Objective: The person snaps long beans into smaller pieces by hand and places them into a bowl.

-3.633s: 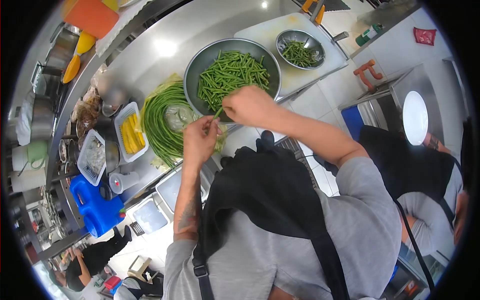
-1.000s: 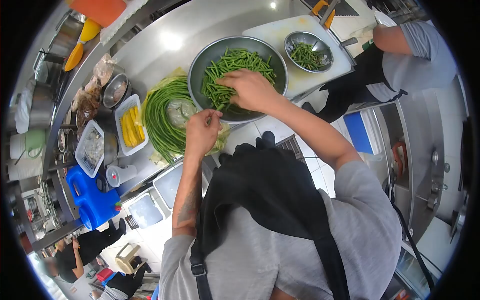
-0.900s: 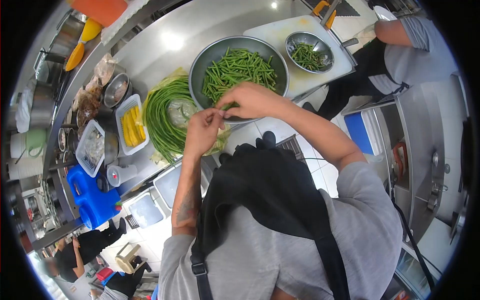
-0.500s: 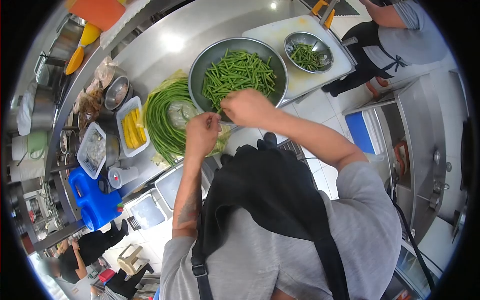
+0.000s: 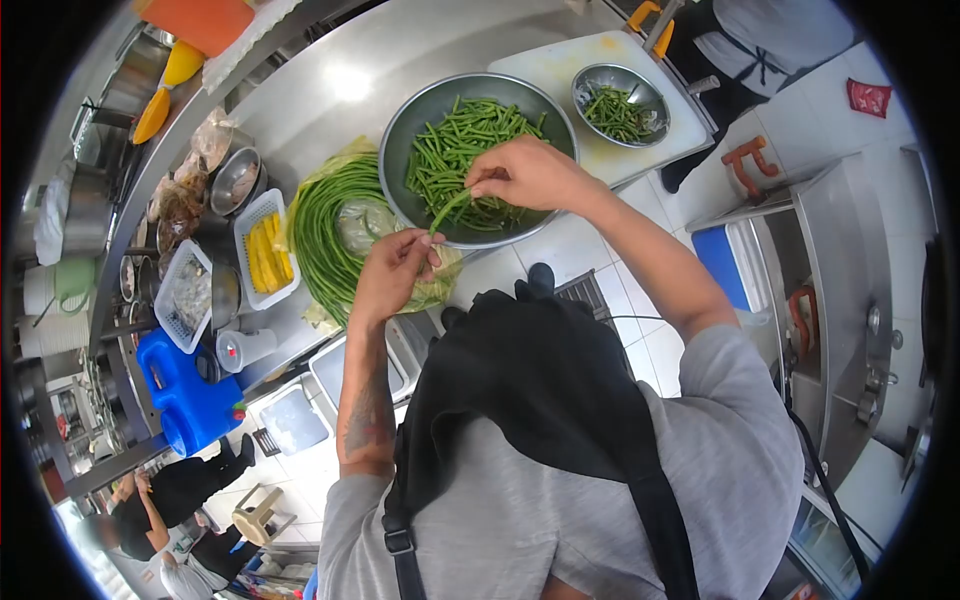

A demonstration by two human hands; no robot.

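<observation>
A short length of green bean [image 5: 450, 208] stretches between my two hands over the near rim of a large metal bowl [image 5: 400, 160]. My left hand [image 5: 395, 272] pinches its lower end, and my right hand [image 5: 532, 175] grips the upper end above the bowl. Cut bean pieces [image 5: 465, 140] fill much of this bowl. To its left, long uncut beans [image 5: 318, 245] lie coiled on yellowish wrapping, around a clear plastic bag [image 5: 360, 228]. A smaller metal bowl [image 5: 620, 105] with green bits rests on a white cutting board [image 5: 540, 65].
At left are a basket of yellow pieces [image 5: 266, 255], another white basket [image 5: 186, 298], a lidded plastic cup [image 5: 245, 349] and a blue jug [image 5: 187, 393]. One person [image 5: 740, 50] stands beyond the board at upper right; other people [image 5: 150, 515] are at lower left.
My right hand has moved up and right, away from my left, and a bean length now shows between them. The person at upper right has moved further up and away.
</observation>
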